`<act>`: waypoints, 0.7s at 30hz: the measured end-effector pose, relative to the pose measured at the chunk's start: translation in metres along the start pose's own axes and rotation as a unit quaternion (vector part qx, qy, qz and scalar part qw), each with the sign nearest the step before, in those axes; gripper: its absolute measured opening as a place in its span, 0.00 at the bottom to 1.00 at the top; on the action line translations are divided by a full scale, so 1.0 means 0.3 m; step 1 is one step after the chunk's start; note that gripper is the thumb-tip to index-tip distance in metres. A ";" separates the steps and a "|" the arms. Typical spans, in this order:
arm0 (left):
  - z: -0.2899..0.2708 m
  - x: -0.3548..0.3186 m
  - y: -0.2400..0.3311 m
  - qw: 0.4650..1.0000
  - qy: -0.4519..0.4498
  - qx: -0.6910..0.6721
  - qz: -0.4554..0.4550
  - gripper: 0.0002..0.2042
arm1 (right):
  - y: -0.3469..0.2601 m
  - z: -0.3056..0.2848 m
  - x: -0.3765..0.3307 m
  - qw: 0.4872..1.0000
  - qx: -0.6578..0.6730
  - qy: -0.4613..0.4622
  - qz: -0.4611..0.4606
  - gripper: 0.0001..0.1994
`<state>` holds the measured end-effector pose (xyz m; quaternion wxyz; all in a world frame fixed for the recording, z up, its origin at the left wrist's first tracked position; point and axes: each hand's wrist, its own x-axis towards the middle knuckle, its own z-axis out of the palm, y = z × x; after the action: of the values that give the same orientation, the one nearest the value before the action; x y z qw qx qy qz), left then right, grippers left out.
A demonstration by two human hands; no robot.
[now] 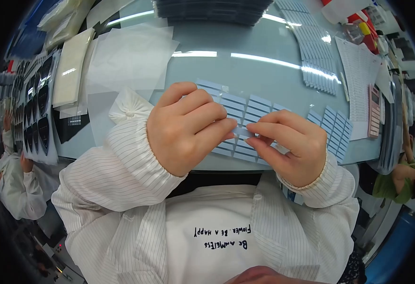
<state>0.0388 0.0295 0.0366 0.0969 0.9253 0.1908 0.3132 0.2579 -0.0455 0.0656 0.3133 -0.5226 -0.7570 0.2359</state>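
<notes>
Left hand: the left hand [188, 128] is curled, its thumb and forefinger pinched together on a small pale-blue rectangular adhesive strip [242, 131], meeting the other hand at the middle.
Right hand: the right hand [290, 144] is also closed, its fingertips pinched on the same strip from the other side; the two hands touch at the strip.
Strip held: it sits between the two sets of fingertips, just above the near edge of the bench; whether it is fully free of its backing cannot be told.
Sheet under the hands: a clear backing sheet with rows of pale-blue strips [238, 111] lies flat directly beneath and beyond the hands, most rows looking full.
Right of the hands: a smaller group of the same blue strips [336, 130] lies just beside the right hand, and longer fanned rows of blue strips [314, 52] lie further beyond it.
Left of the hands: thin translucent white sheets [127, 59] lie beyond the left hand, with a tray of dark shield-shaped parts [39, 104] well off to the left.
Bench: the smooth pale grey-blue bench [245, 71] carries all of this.
Progress, as a judgement: one strip is in hand and many remain on the sheets, so the bulk of the strips look unhandled; no finished pieces can be picked out.
</notes>
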 end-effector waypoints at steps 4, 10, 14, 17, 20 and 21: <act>-0.011 -0.020 -0.033 0.999 -0.004 -0.020 -0.027 0.12 | 0.014 0.040 0.019 1.000 0.005 0.008 -0.003 0.11; -0.005 -0.028 -0.072 0.998 -0.010 -0.033 -0.044 0.12 | 0.033 0.070 0.043 1.000 0.018 0.016 0.017 0.11; 0.005 -0.018 -0.097 0.999 -0.011 -0.038 -0.035 0.15 | 0.051 0.067 0.057 1.000 0.007 0.024 0.011 0.11; 0.004 0.004 -0.113 0.997 -0.019 -0.047 -0.062 0.18 | 0.081 0.064 0.062 0.999 -0.012 0.033 0.009 0.11; 0.024 -0.017 -0.151 0.998 -0.028 -0.036 -0.052 0.21 | 0.124 0.065 0.080 0.998 -0.033 0.045 0.036 0.10; 0.026 -0.019 -0.155 0.997 -0.031 -0.037 -0.053 0.21 | 0.139 0.066 0.086 0.996 -0.033 0.052 0.060 0.10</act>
<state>0.0258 0.0688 0.0135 0.1536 0.9190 0.2243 0.2855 0.2637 -0.0075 0.0293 0.3196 -0.5891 -0.7143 0.2016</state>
